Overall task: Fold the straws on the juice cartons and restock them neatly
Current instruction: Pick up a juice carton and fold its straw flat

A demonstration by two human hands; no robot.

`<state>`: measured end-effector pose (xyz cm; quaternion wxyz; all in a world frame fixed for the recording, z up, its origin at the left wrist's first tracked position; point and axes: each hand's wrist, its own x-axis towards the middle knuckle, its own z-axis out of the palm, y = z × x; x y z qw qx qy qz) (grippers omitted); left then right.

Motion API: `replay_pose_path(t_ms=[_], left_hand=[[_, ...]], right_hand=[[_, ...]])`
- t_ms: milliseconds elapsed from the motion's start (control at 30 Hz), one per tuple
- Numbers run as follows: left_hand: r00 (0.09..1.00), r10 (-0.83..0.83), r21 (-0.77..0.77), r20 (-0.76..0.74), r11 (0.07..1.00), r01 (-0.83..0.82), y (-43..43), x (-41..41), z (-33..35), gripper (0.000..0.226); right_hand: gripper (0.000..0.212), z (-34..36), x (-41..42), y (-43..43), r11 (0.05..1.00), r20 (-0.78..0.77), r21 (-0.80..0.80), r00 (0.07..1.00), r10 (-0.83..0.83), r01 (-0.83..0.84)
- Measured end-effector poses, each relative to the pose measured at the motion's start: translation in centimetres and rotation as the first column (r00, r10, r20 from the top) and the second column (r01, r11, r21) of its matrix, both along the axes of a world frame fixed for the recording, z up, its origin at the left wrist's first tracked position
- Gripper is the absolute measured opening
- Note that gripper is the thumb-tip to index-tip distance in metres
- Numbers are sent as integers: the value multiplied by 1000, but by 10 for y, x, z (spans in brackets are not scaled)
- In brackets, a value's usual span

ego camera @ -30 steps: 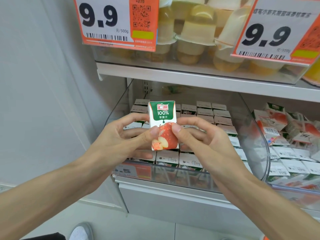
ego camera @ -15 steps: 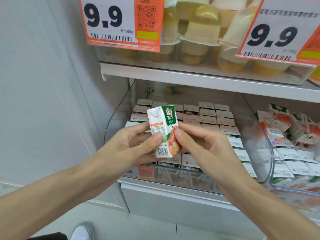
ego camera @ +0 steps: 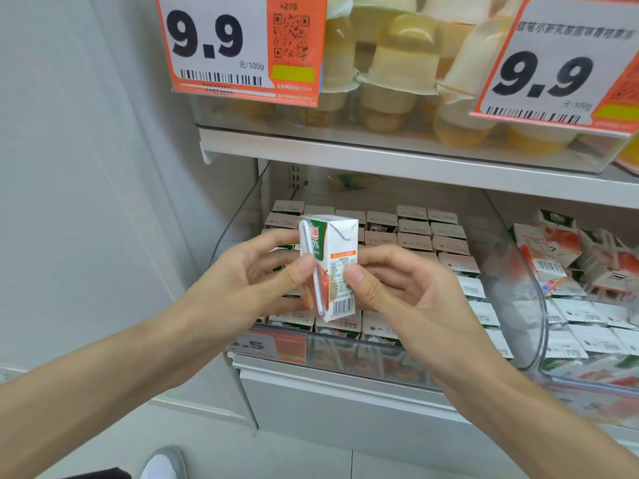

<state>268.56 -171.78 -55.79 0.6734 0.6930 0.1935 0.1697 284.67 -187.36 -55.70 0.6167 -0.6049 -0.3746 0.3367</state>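
A small apple juice carton [ego camera: 340, 257] stands upright between my hands in front of the lower shelf. Its side panel with the barcode faces me. A wrapped white straw [ego camera: 313, 271] runs straight down its left face. My left hand [ego camera: 249, 281] holds the carton from the left, thumb on the straw. My right hand [ego camera: 397, 288] pinches the carton's right side with the thumb in front. Behind them, a clear bin [ego camera: 529, 305] holds rows of several upright cartons [ego camera: 415, 236].
A second bin at the right holds jumbled juice cartons [ego camera: 567, 257]. The shelf above carries jelly cups [ego camera: 401, 63] behind two orange 9.9 price tags [ego camera: 238, 46]. A white wall [ego camera: 86, 202] stands at the left. My shoe [ego camera: 162, 464] shows on the floor.
Both hands have turned the carton: the apple front faced me a second ago, now the side panel and the straw face show. The carton stays at the same height.
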Motion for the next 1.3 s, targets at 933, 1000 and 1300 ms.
replay_pose_path(t_ms=[933, 1000, 1300], left_hand=[[1000, -24, -124, -10, 992, 22, -1, -3, 6, 37], [1000, -31, -106, 5, 994, 31, -2, -4, 5, 39], [999, -30, -84, 12, 996, 31, -2, -2, 1, 44]], right_hand=[[26, -7, 5, 4, 994, 48, -32, 993, -104, 105], [26, -7, 5, 4, 994, 60, -25, 993, -105, 107], [43, -5, 0, 4, 999, 5, -33, 1000, -5, 5]])
